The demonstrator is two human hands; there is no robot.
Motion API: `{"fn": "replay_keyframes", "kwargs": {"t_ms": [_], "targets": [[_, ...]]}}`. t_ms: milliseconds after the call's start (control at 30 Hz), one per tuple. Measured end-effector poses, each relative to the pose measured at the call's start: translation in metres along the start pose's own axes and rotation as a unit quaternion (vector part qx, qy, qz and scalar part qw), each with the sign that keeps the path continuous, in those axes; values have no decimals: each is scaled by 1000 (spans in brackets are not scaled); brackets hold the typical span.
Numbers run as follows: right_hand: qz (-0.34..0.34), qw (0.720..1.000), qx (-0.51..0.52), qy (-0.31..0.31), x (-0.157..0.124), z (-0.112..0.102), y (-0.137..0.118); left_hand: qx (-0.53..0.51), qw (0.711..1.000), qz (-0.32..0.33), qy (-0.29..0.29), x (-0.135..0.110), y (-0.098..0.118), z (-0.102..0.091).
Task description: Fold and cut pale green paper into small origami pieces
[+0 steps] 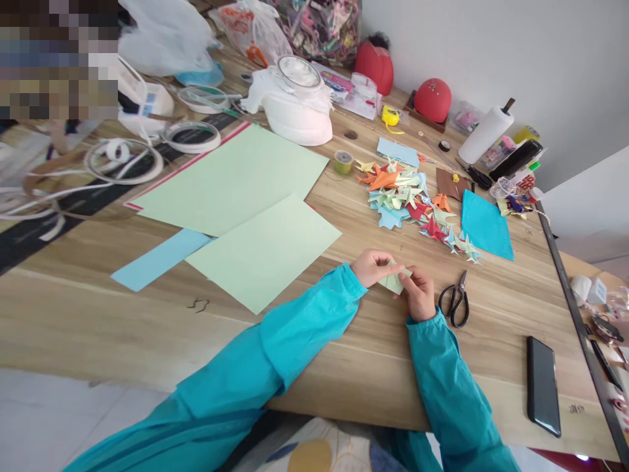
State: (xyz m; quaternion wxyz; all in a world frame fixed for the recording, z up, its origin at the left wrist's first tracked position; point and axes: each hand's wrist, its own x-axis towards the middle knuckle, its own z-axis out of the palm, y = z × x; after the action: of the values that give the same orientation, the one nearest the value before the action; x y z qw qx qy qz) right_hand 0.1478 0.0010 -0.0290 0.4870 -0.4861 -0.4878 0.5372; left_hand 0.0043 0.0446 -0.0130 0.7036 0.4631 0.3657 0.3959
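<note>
Between my two hands is a small piece of pale green paper with crease lines on it. My left hand pinches its upper left side, thumb lying along the top edge. On the right side, the fingers and thumb of my right hand close on the same paper. Black-handled scissors lie just right of my right hand. Beyond my hands spreads a pile of folded paper cranes in orange, green, blue and red. Large pale green sheets lie to the left, with a light blue strip partly beneath them.
A turquoise paper square lies right of the cranes, and a black phone near the right edge. Tape rolls and cords crowd the far left. A white wrapped bundle, a yellow tape measure and red domes stand at the back.
</note>
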Motion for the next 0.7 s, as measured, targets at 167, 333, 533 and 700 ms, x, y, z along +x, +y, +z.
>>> {"fn": "replay_keyframes", "kwargs": {"t_ms": [167, 333, 533, 700], "targets": [[-10, 1000, -7, -19, 0, 1, -3, 27, 999, 4, -23, 0, -4, -1], [22, 999, 6, -28, 0, 1, -5, -17, 999, -24, -30, 2, -4, -6], [36, 999, 1, -26, -1, 0, -5, -24, 999, -20, -10, 5, -5, -9], [38, 999, -15, -25, 0, -1, -5, -26, 999, -31, 3, 4, -4, -7]]}}
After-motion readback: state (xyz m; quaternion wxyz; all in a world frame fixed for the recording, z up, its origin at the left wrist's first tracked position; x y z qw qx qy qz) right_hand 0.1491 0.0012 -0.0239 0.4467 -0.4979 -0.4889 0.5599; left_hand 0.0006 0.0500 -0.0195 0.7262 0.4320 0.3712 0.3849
